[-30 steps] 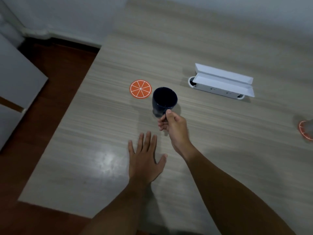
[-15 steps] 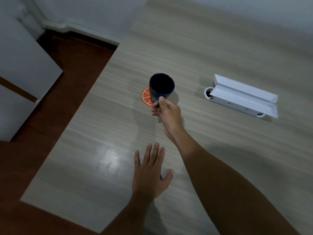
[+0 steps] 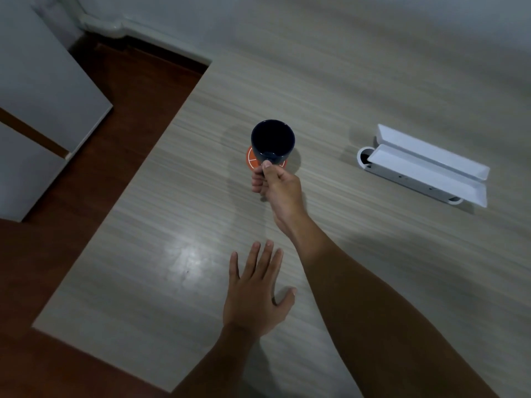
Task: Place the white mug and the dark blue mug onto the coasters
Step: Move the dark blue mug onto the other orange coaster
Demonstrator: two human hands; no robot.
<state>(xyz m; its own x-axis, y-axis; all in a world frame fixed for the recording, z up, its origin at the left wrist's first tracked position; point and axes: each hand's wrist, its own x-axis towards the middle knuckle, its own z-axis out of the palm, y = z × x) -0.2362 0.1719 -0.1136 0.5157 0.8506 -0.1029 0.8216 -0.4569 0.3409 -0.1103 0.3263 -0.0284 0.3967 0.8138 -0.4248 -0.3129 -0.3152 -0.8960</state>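
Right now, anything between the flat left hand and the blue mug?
Head view: only bare table between the left hand and the blue mug; the right hand gripping the mug sits just beside that line.

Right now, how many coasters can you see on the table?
1. An orange coaster lies under the dark blue mug that the right hand holds, mostly covered by it. Any second coaster is outside this view.

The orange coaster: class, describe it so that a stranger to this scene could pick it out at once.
Start at the pale wood-grain table and find the white hinged box on its right side. Look left to the dark blue mug gripped by the right hand. The orange coaster peeks out under it: flat, round, the only bright orange thing there.
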